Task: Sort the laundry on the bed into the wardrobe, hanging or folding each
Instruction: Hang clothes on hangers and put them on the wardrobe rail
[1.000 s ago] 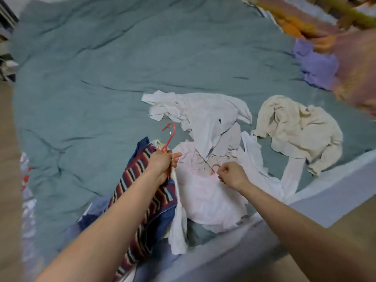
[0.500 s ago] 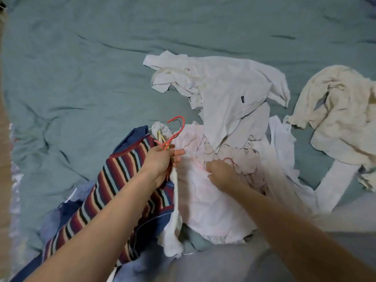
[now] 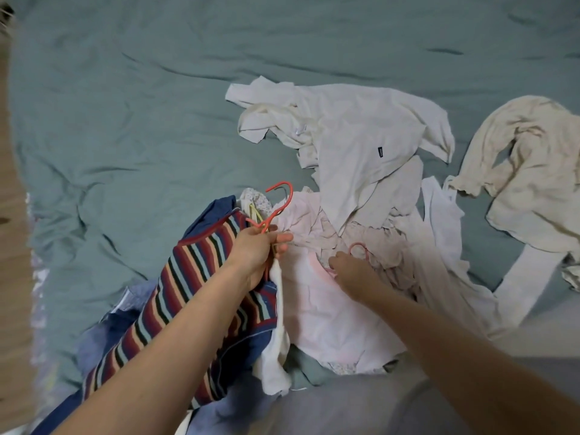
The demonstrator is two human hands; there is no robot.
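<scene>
My left hand grips a bunch of hangers by their necks: a red hanger and a yellow one, with a striped garment and a white cloth hanging from them. My right hand pinches a pink hanger lying in the neck of a pale pink garment on the bed. A white shirt with a small dark label lies just beyond. A cream garment is crumpled at the right.
The teal bed sheet stretches wide to the left and far side. A wooden floor strip runs along the left edge. The grey bed edge is nearest me.
The view has closed in on the pile. My right hand shifted over the pink garment and now holds a pink hanger at its neck. My left hand keeps the hangers in place.
</scene>
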